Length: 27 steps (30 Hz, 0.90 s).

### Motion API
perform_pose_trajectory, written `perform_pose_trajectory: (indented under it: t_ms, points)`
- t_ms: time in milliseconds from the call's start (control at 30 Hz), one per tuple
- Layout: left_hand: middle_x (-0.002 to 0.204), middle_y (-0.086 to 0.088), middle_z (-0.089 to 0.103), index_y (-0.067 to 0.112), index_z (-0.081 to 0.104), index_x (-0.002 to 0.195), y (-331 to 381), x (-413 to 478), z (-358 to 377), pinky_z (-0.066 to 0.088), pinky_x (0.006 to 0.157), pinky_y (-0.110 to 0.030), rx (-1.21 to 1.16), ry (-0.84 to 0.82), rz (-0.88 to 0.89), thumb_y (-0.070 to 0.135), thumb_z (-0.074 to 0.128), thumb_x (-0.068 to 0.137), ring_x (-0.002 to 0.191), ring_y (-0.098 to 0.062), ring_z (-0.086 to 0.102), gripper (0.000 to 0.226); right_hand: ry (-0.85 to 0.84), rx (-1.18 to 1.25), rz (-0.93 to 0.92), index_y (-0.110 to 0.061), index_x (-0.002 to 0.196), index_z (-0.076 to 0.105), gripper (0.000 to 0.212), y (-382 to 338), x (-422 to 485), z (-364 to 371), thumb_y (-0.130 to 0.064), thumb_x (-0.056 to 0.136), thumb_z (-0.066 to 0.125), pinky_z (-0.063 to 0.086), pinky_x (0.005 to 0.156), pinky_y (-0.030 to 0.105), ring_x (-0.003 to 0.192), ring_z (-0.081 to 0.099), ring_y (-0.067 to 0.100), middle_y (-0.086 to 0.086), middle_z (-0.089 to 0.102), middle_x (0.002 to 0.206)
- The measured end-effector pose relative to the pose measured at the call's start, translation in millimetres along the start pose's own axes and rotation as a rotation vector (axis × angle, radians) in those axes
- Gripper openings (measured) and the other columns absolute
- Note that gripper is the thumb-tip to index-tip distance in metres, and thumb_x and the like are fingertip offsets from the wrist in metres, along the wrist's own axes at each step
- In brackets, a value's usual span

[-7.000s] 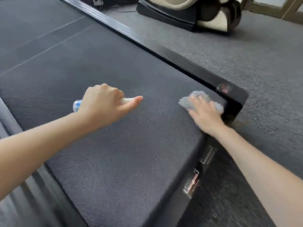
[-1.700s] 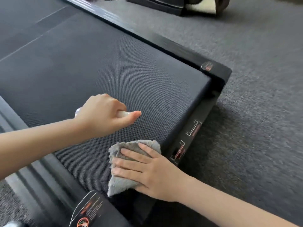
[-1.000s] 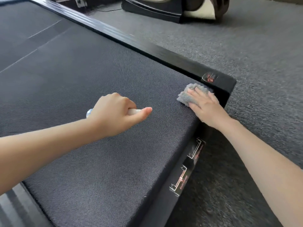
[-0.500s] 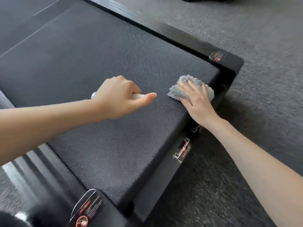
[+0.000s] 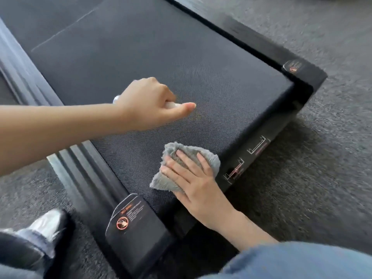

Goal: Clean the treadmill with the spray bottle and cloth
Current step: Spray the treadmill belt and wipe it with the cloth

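No wording can be read. On the near corner cap of the treadmill [image 5: 181,57], a black sticker [image 5: 128,214] shows a red round prohibition sign under a reddish heading and lines of pale small print, all too fine to make out. A second sticker [image 5: 292,67] with a red round sign sits on the far corner cap. The end panel [image 5: 281,127] bears a nearer outline diagram [image 5: 234,170] and a farther outline diagram [image 5: 258,147], each with illegible reddish lettering.

One camera on the person's head looks down, close, at the treadmill [image 5: 161,57], which stretches toward eleven o'clock.
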<state>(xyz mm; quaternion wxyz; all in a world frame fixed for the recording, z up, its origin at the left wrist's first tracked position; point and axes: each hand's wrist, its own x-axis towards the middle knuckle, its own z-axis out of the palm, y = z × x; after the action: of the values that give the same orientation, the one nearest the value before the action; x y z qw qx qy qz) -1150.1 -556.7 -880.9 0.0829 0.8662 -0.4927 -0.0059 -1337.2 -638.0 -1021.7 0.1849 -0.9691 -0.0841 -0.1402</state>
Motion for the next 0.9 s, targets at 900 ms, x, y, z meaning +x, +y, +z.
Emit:
perform_pose_trajectory:
  t_ms: [900]
  points:
    - [0.042,0.001,0.04,0.013,0.033,0.046,-61.8,-83.5,-11.8,0.019,0.045,-0.025,-0.089,0.08,0.22,0.074,0.015,0.076,0.044,-0.018,0.038,0.071,-0.233,0.118,0.336,-0.029,0.148,0.028,0.05,-61.4,4.8,-13.3,-0.035,0.099,0.033,-0.011,0.118,0.038,0.145,-0.007,0.004,-0.016,0.015,0.157]
